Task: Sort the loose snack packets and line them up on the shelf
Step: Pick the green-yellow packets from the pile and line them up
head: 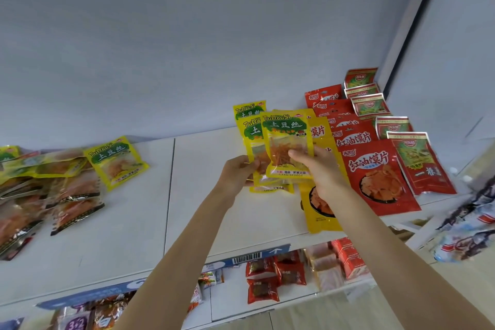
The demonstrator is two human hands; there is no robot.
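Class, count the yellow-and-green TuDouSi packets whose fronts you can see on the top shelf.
4: one in the right hand, two overlapped behind it, one on the loose pile at left. More may be hidden.

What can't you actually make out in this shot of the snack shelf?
All in the head view:
- Loose pile: cut off by the left edge, so its count is unknown.
- Yellow packets held by the left hand and right hand: they overlap, so their number is unclear.
- Lower shelf packets: labels too blurred to read.
- Bag at right: blurred, cut off.
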